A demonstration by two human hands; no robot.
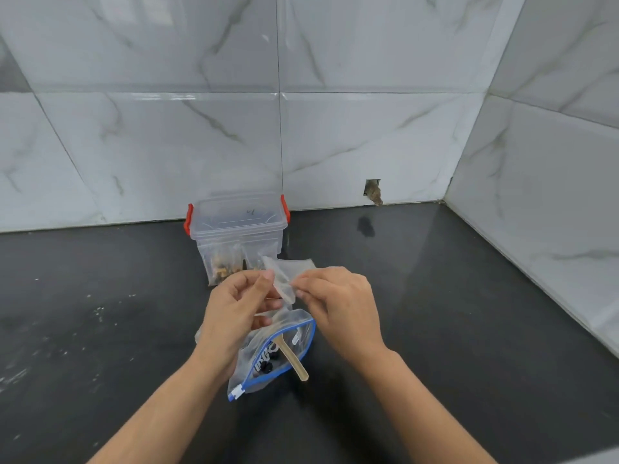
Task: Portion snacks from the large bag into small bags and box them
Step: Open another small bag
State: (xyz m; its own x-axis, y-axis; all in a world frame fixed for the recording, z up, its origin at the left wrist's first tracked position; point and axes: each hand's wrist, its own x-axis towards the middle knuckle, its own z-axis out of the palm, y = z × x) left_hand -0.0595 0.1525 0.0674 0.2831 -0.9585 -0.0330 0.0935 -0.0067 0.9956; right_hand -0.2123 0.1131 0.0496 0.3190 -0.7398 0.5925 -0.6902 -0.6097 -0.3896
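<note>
Small clear bag (284,279): held up at the centre of the frame, above the counter, appearing empty. My left hand (234,306) pinches its left edge between thumb and fingers; my right hand (338,303) pinches its right edge with curled fingertips. Both hands are closed on this bag.

Large zip bag (268,360): directly below my hands, lower centre of the frame, lying on the dark counter (469,329). It is clear with a blue zip strip and printed lettering. Its mouth is open. Dark snack pieces (266,366) show inside. A wooden scoop handle (292,360) sticks out of the mouth toward the lower right.

Clear storage box (236,222): above my hands in the frame, against the back wall, with red latches at both ends. Filled small bags (222,262) with tan contents stand in it, seen through the front wall.

Surroundings: white marble-patterned wall tiles (167,128) behind and on the right. A small broken opening (373,190) shows in the tile right of the box.
</note>
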